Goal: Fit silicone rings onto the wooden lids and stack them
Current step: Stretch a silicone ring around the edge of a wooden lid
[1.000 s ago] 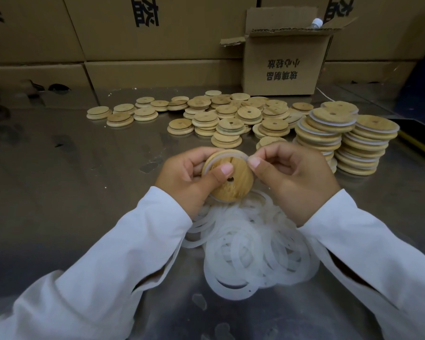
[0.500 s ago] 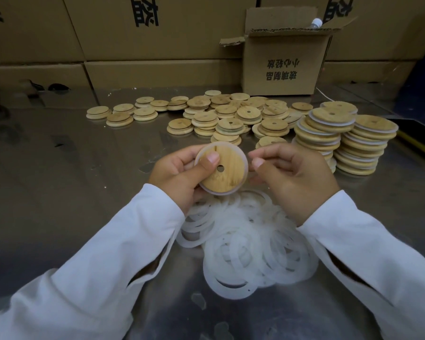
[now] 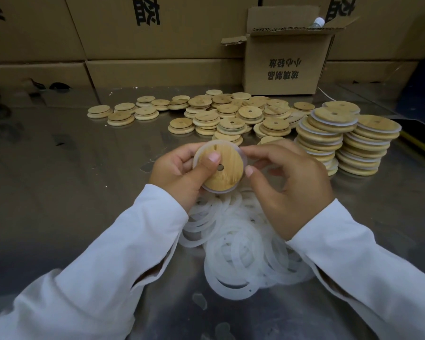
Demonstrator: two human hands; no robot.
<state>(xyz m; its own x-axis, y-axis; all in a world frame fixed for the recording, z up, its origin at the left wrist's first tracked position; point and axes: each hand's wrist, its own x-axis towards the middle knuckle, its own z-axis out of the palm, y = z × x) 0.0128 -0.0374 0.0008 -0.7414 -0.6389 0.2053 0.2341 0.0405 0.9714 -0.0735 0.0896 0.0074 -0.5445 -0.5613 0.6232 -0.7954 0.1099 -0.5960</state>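
My left hand holds a round wooden lid with a small centre hole, thumb pressed on its face. A translucent silicone ring sits around the lid's rim. My right hand pinches the ring and lid at the right edge with fingertips and thumb. Below my hands lies a pile of loose silicone rings on the metal table. Two tall stacks of ringed lids stand to the right. Several bare wooden lids lie scattered behind.
The metal table is shiny and reflective. An open cardboard box stands at the back right with a bottle cap showing inside. Large cartons line the back wall. A yellow strip marks the table's right edge.
The lid rose and turned its flat face toward me, and the ring now sits around its whole rim. My right hand closed in on the lid's right edge.
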